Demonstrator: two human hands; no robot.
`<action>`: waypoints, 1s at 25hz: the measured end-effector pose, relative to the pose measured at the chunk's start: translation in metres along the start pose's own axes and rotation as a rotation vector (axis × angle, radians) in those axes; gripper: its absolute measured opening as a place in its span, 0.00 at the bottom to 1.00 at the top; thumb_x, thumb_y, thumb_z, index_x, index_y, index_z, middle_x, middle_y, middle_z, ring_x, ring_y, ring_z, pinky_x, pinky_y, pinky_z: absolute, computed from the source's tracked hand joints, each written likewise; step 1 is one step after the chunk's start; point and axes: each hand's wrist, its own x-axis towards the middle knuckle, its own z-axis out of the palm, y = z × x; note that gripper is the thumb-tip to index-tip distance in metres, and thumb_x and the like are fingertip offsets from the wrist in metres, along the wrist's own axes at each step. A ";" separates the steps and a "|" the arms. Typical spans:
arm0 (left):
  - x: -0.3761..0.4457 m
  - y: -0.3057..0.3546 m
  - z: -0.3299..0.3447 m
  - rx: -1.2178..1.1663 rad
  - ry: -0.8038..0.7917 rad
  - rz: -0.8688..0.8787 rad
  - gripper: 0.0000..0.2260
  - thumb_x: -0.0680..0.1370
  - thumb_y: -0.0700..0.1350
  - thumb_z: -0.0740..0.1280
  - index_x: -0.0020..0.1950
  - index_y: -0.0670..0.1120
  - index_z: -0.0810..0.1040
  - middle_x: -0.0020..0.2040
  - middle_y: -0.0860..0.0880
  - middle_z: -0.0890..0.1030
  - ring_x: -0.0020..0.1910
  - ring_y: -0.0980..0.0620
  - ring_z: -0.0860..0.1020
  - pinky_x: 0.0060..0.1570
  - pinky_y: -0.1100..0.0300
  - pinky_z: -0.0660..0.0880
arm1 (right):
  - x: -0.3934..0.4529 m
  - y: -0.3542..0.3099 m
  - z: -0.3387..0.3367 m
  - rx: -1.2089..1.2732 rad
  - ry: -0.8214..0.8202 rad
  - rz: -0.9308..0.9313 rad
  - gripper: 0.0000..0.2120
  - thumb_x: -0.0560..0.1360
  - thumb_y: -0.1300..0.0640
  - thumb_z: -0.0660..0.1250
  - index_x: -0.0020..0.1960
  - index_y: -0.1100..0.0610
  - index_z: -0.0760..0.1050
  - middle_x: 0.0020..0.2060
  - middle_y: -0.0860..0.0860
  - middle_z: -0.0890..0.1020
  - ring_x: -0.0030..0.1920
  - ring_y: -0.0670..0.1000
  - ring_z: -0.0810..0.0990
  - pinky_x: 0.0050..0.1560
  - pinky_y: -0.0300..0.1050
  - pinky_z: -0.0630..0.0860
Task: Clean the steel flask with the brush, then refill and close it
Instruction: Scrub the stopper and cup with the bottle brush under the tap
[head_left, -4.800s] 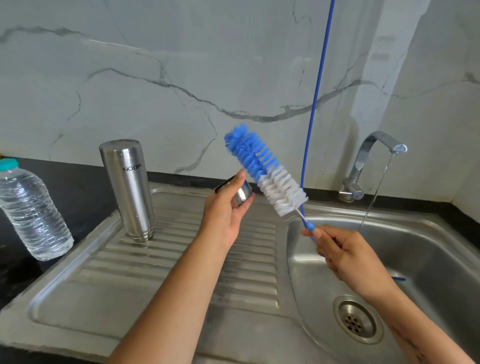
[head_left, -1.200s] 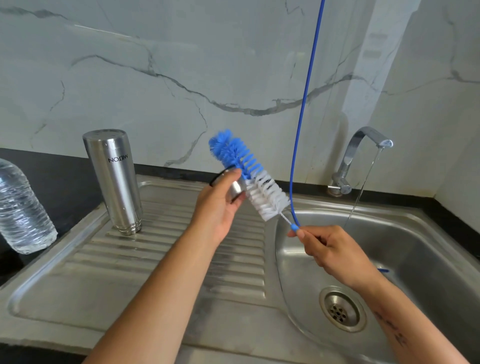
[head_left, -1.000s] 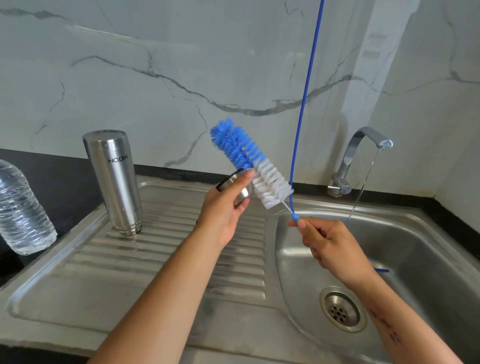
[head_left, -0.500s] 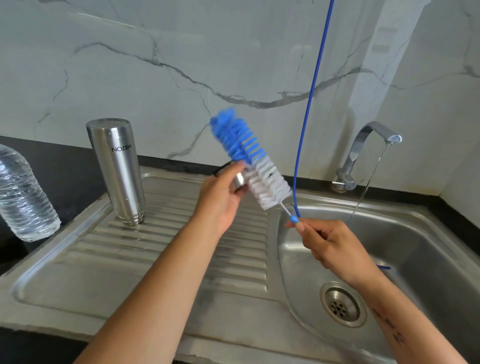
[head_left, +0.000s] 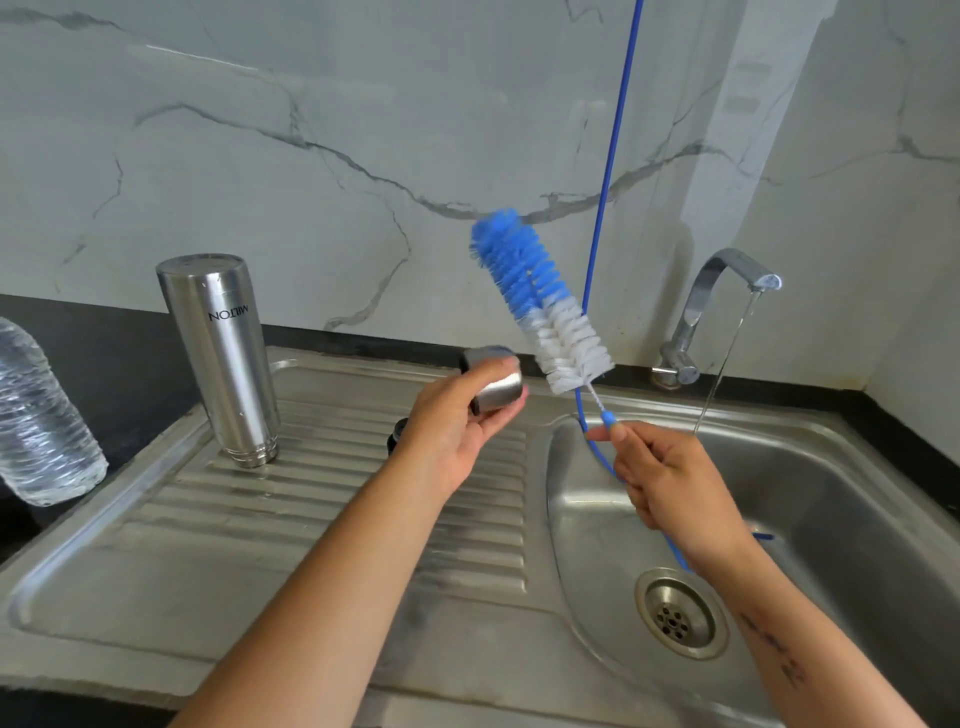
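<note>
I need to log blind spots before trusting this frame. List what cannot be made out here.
Head view only:
- Steel cap: motion-blurred, its inside hidden by the left hand.
- Brush handle: mostly hidden inside the right hand.
- Small dark object: largely behind the left hand, unidentifiable.
- Plastic bottle: cut off by the left edge.
- Inverted steel flask: mouth faces down, interior unseen.

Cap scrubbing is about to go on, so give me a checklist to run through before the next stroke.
1. Left hand holds the steel cap: ok.
2. Right hand grip on the brush handle: ok.
3. Bristles touching the cap: not ok, there is a gap.
4. Tap running for rinsing: ok.
5. Flask standing inverted on the drainboard: ok.
6. Cap interior clean: cannot tell.
</note>
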 end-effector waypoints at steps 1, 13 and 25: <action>0.000 -0.003 0.001 -0.052 0.009 -0.016 0.04 0.75 0.34 0.73 0.49 0.40 0.84 0.47 0.43 0.87 0.48 0.47 0.86 0.55 0.51 0.83 | -0.002 -0.002 0.005 -0.035 -0.028 -0.017 0.12 0.84 0.51 0.62 0.52 0.52 0.85 0.28 0.48 0.66 0.26 0.46 0.59 0.25 0.37 0.58; 0.008 -0.010 -0.001 0.015 0.037 0.082 0.14 0.74 0.34 0.74 0.60 0.38 0.82 0.54 0.42 0.86 0.53 0.47 0.85 0.50 0.54 0.84 | -0.006 -0.015 0.011 -0.259 -0.135 -0.071 0.12 0.83 0.49 0.63 0.54 0.48 0.85 0.27 0.46 0.68 0.24 0.43 0.62 0.25 0.32 0.61; 0.002 0.000 -0.004 0.136 -0.052 0.086 0.15 0.74 0.33 0.75 0.59 0.39 0.79 0.56 0.42 0.86 0.57 0.44 0.85 0.56 0.49 0.83 | -0.003 -0.004 -0.002 -0.112 -0.066 -0.063 0.12 0.83 0.49 0.64 0.54 0.51 0.86 0.29 0.49 0.64 0.27 0.47 0.59 0.25 0.35 0.59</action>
